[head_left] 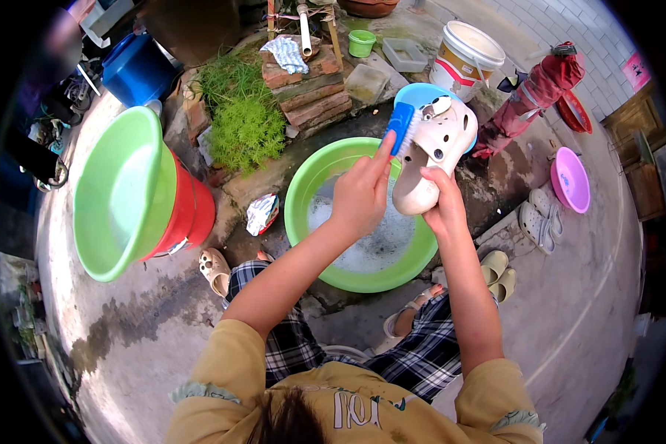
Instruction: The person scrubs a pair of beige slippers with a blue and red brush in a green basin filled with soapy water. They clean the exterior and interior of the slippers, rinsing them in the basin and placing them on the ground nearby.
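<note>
My left hand point(362, 194) is closed round a blue scrubbing brush point(401, 127), its white bristles against the upper of a white clog point(447, 132). The clog has round holes and a few small dark-and-white charms. My right hand point(445, 201) grips it near the heel opening, thumb on the rim, and holds it tilted above the basin. Below both hands stands a green basin point(323, 275) with cloudy, foamy water point(370, 251) in it. Behind the clog, a blue basin point(414, 90) is partly hidden.
At left, a large green basin point(115, 192) leans on a red bucket point(194, 203). A crumpled packet point(262, 214) lies beside the foamy basin. Grey clogs point(536, 226) and a purple basin point(570, 180) are at right. Bricks point(314, 100) and a white bucket point(466, 59) stand at the back.
</note>
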The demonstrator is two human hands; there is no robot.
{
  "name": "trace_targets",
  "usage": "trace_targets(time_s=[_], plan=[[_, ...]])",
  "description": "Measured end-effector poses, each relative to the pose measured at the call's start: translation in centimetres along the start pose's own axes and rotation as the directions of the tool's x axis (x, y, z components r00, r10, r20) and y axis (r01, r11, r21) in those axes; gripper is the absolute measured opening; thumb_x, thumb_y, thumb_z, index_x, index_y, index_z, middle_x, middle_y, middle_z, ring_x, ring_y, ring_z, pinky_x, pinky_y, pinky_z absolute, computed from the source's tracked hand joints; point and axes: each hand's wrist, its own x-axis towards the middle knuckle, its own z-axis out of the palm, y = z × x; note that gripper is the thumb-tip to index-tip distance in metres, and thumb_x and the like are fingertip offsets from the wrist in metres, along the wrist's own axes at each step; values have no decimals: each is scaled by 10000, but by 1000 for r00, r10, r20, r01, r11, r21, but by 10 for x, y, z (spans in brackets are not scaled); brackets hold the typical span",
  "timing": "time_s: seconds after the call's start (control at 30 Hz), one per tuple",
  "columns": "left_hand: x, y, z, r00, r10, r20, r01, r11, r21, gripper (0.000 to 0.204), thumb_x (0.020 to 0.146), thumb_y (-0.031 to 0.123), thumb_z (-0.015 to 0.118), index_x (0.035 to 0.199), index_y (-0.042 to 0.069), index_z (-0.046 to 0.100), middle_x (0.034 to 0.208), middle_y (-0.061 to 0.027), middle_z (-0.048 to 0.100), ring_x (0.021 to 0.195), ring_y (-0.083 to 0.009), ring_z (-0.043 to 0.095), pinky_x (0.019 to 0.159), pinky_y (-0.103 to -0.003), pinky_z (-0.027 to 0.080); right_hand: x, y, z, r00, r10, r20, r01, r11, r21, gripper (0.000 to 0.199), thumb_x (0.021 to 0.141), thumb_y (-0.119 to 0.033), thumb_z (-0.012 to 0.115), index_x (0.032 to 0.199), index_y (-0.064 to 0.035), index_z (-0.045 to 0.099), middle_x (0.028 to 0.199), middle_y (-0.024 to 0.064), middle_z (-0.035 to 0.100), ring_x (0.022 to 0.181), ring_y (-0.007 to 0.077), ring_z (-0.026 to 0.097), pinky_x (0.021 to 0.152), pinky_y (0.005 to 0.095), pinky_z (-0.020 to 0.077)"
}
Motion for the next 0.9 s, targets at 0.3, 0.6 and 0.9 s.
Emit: trace_targets(time_s=[0.3,0.6,0.9], plan=[[13,-23,3,999,11,-42,-5,992,128,470,863,108,496,1321,175,414,670,-119,511,619,-303,562,549,-400,443,-11,-1,6,990,-104,98,116,984,-133,766,678,26,572,1356,-101,239,1178,74,460,1078,215,478,916,353,408],[15,-15,-5,1000,-18,-15,17,999,-33,447,864,116,500,1300,197,441,701,-124,552,572,-309,550,533,-404,441,-12,-4,3,989,-108,100,127,969,-210,812,633,43,573,1358,-93,232,1162,89,474,1035,212,502,865,334,429],[13,-25,-4,1000,-27,-6,27,997,75,486,846,75,518,1311,193,441,637,-119,502,593,-281,546,552,-376,429,-12,-3,-4,996,10,87,0,993,-117,719,654,21,570,1310,-60,288,1109,102,500,1000,221,527,855,345,445]])
